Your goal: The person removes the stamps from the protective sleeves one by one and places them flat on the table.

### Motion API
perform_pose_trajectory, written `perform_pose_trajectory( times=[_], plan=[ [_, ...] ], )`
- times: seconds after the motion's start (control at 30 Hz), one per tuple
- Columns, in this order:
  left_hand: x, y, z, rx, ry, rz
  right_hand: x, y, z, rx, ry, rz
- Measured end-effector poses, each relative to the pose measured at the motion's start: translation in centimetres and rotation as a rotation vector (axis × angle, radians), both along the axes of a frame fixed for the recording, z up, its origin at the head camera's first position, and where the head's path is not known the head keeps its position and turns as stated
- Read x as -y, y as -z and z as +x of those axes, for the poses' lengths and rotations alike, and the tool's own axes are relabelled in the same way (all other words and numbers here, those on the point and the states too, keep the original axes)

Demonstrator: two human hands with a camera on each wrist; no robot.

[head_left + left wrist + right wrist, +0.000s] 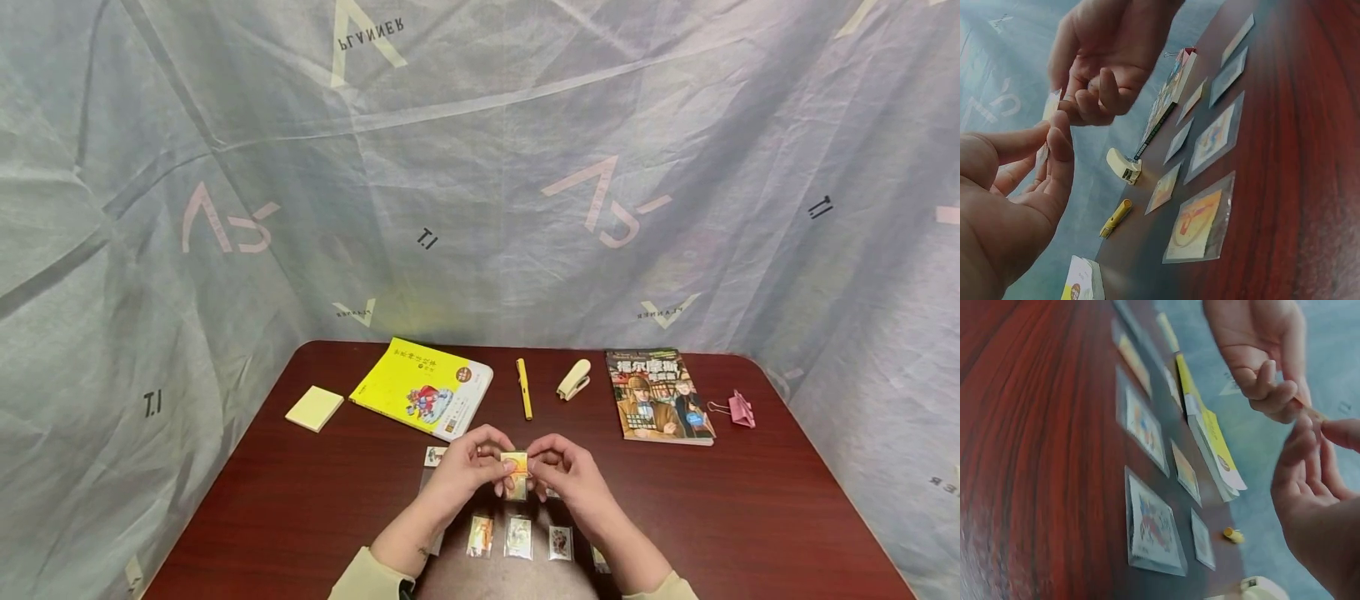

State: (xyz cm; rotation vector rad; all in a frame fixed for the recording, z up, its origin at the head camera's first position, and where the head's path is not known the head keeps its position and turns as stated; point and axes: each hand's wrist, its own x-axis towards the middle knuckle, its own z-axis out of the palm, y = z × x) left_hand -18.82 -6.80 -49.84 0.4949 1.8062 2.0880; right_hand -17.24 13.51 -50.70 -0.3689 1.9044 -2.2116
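Above the near middle of the table, both hands pinch one small yellow-orange picture card (514, 461) by its opposite sides. My left hand (467, 472) grips its left edge between thumb and fingers. My right hand (572, 473) holds the right edge the same way. From the left wrist, the card shows nearly edge-on, mostly covered by fingers. On the table below lie several small picture cards in clear sleeves, among them an orange one (1194, 225) and a pale one (1152, 525). Another card (433, 456) is partly hidden behind the left hand.
Along the back lie a yellow book (420, 383), a yellow pen (524, 389), a cream stapler (573, 380) and a comic-style book (660, 396). A sticky-note pad (315, 408) is at left, a pink binder clip (740, 410) at right. Grey cloth (480, 208) hangs behind the table.
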Motion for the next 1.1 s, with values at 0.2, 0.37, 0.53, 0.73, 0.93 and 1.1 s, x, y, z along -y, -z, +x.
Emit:
perform_pose_trajectory(
  times=[0.2,0.37,0.53,0.73,0.93,1.1],
  plan=[
    [-0.1,0.1,0.1,-0.051,-0.027,-0.052,0.9,-1.5,0.6,-0.153,0.242,0.250],
    [-0.1,0.2,0.1,-0.076,-0.050,-0.067,1.2,-3.7,1.5,-0.184,0.271,0.382],
    [-0.2,0.1,0.2,-0.102,-0.074,-0.073,1.1,-4.2,1.7,-0.181,0.252,0.433],
    [-0.3,0.0,0.3,-0.131,-0.100,-0.073,0.9,-3.8,1.5,-0.087,0.204,0.348],
    [-0.6,-0.3,0.5,-0.143,-0.129,-0.119,1.1,-3.8,1.5,-0.099,0.196,0.355],
    [-0.6,-1.9,1.1,-0.138,-0.108,-0.126,1.2,-2.7,1.0,-0.110,0.238,0.369]
  ],
)
